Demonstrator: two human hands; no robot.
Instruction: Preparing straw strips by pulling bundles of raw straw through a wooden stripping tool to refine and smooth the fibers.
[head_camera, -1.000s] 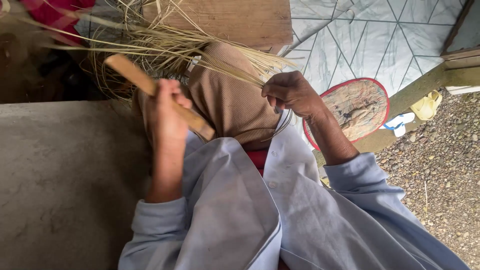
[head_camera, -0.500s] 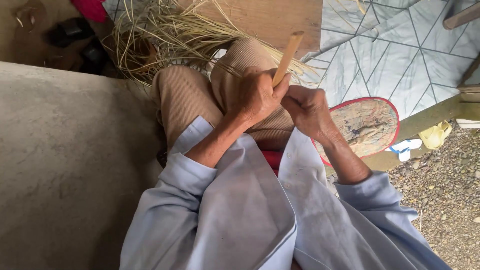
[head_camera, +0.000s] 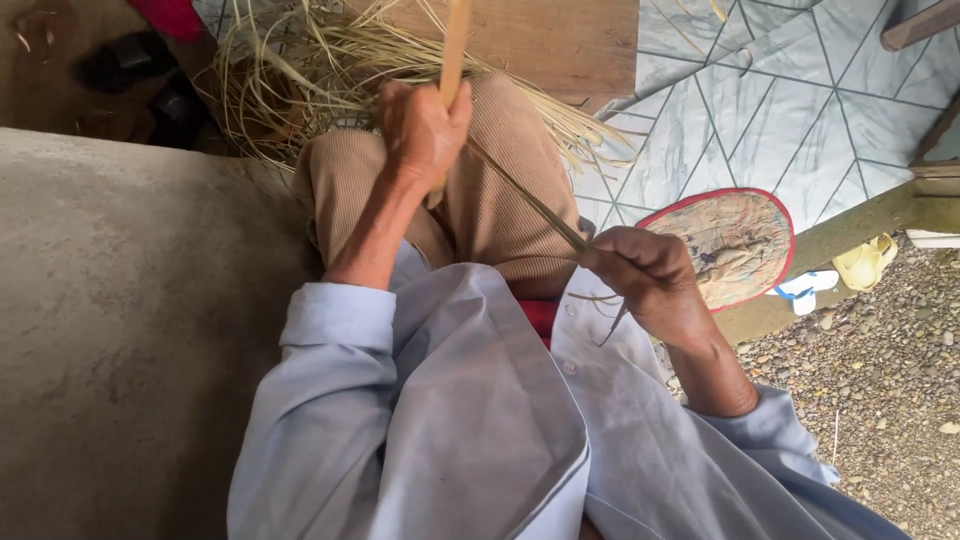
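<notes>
Two hands at work over my lap, seen from above. My left hand (head_camera: 422, 125) is clenched around a flat wooden stick (head_camera: 455, 50), which stands nearly upright and runs out of the top of the view; the fingers wrap fully round its lower part, above my left knee. My right hand (head_camera: 648, 282) is closed in a pinch on a thin dark strip (head_camera: 525, 198), thumb and fingers pressed together near my waist. The strip runs taut on a slant from the right hand up to the left hand, where it meets the stick; a short loose end hangs below the right hand. Both hands are well apart, the left raised farther from my body than the right.

Beyond my knees lies a loose pile of pale straw (head_camera: 300, 70), spread in front of a wooden board (head_camera: 560, 40). My brown trousers (head_camera: 490, 210) and light blue shirt (head_camera: 450, 420) fill the lower middle. A round woven fan with a red rim (head_camera: 735, 240) lies just beside my right hand, on the patterned floor covering (head_camera: 760, 100). Gravel (head_camera: 880, 380) lies at the right.
</notes>
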